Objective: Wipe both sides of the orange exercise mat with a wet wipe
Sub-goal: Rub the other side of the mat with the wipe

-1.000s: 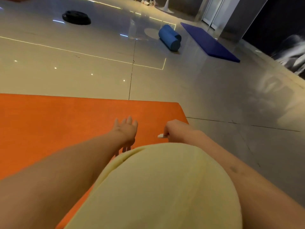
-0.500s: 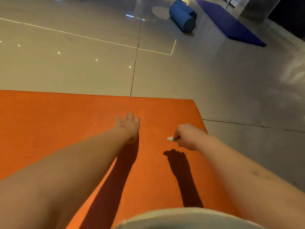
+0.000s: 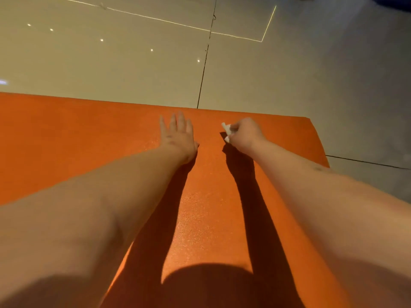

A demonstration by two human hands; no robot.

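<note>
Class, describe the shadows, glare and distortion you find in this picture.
Head view: hard arm shadows and a rounded shadow at the bottom lie on the orange mat; pinpoint glare and a bright line on the glossy floor; wide-angle lens swells the near forearms.

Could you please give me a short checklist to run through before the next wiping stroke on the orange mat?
1. Grip on the wet wipe: ok, the right hand pinches it in curled fingers.
2. Bracing by the left hand: ok, fingers straight, spread on the orange mat.
3. Mat lying flat at its far edge and right corner: ok.
4. Wipe touching the mat: cannot tell, the hand hides the contact.
5. Wipe damp enough: cannot tell.
6. Underside wiped: cannot tell, hidden.
</note>
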